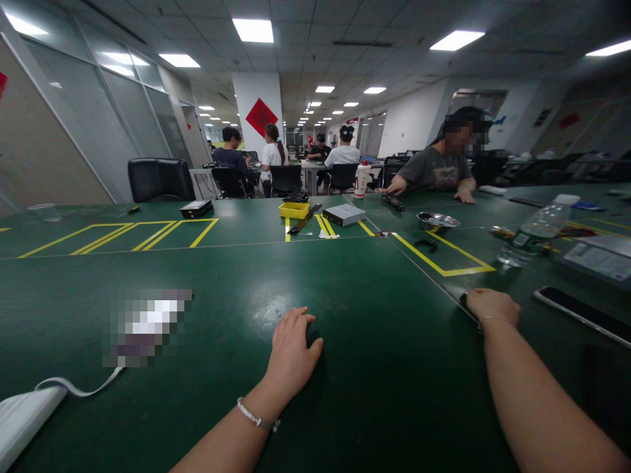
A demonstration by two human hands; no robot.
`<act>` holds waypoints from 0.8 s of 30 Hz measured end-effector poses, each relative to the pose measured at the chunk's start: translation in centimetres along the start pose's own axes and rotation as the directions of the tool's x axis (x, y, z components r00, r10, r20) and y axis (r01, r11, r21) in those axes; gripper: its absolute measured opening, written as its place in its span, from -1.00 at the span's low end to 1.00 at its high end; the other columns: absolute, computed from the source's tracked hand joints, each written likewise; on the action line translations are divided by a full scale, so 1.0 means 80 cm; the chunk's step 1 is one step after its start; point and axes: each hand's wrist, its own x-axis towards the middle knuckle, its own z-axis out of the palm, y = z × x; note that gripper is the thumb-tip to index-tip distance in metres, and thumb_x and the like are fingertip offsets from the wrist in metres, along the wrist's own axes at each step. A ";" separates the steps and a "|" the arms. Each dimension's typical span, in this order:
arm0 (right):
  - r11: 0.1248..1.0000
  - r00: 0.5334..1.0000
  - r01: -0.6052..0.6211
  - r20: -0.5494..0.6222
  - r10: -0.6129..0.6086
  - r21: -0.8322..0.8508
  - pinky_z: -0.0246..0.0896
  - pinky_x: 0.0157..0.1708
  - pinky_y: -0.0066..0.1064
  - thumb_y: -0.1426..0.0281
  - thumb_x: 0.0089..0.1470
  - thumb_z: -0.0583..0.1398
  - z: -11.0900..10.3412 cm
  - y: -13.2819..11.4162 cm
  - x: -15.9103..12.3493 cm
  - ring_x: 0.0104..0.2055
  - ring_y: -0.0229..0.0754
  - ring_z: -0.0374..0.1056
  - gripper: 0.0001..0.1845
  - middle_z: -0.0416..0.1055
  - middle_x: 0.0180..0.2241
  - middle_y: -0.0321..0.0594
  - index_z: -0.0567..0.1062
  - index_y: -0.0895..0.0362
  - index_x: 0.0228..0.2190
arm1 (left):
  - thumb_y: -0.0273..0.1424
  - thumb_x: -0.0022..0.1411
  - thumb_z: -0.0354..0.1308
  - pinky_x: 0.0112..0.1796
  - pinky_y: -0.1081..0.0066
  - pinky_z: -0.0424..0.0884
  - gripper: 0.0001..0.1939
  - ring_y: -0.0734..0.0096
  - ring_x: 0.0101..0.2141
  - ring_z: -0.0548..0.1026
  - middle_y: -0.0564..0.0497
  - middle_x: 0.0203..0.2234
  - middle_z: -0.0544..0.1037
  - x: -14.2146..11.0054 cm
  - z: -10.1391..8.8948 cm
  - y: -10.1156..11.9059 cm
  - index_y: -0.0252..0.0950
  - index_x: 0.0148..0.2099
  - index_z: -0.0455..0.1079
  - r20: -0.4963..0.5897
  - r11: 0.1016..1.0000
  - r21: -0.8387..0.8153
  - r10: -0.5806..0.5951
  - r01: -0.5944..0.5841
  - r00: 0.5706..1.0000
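The head view shows the person's left hand (293,345) palm down over the green desk (384,407), fingers loosely extended, thumb spread away, nothing visible in its hold; whether it rests on the surface or hovers just above is hard to tell. The right hand (494,307) is curled near the desk's seam, its fingers mostly hidden, and a small dark piece (463,301) shows at its left edge, on or just above the desk; whether the fingers grip that piece cannot be told. The step in hand seems to be light handling or waiting, with only the right hand near anything small; working that piece would call for a sure pinch there, the left hand being free to help. A phone (586,315) lies just right of the right hand, and a clear bottle (542,230) is beyond it. Farther out are a black curved piece (430,246) within yellow tape (463,272), a metal bowl (438,226), a grey box (344,215) and a yellow tray (294,211) holding dark items. Well to the left, a white cord (86,393) runs to a blurred object (150,328). Across the desk, a co-worker (438,167) reaches toward a black tool (393,202).
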 end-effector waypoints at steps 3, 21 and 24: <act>0.995 0.995 -0.101 -0.024 0.100 -0.016 0.11 -0.24 -0.12 0.27 -0.09 0.03 -0.005 -0.014 -0.008 -0.01 0.20 0.14 -0.50 0.24 -0.03 0.18 0.44 0.23 -0.13 | -0.37 0.03 0.08 0.08 0.14 0.03 -0.62 0.19 0.10 0.13 -0.08 0.04 0.27 0.000 0.001 -0.001 -0.27 -0.04 0.27 0.001 1.000 0.004 -0.001 0.000 1.000; 0.323 0.165 0.865 0.391 -0.906 0.383 -0.27 0.08 0.02 0.10 0.02 -0.01 -0.001 -0.207 -0.241 0.20 0.02 -0.18 -0.47 0.00 0.16 -0.24 0.21 -0.06 0.04 | -0.19 0.20 -0.18 0.08 -0.04 -0.11 -0.49 0.13 0.17 -0.03 -0.08 0.17 0.08 -0.010 -0.002 0.005 -0.24 0.16 0.07 0.152 0.951 0.300 0.023 -0.068 0.988; 0.507 0.435 0.832 0.302 -0.848 0.227 -0.06 0.04 -0.18 0.23 0.05 -0.03 -0.012 -0.190 -0.189 0.06 -0.06 0.09 -0.57 0.27 -0.01 -0.10 0.37 0.10 -0.08 | -0.17 0.19 -0.17 0.08 -0.04 -0.10 -0.48 0.12 0.16 -0.02 -0.08 0.17 0.08 -0.009 -0.004 0.004 -0.24 0.16 0.07 0.156 0.961 0.269 0.025 -0.067 0.987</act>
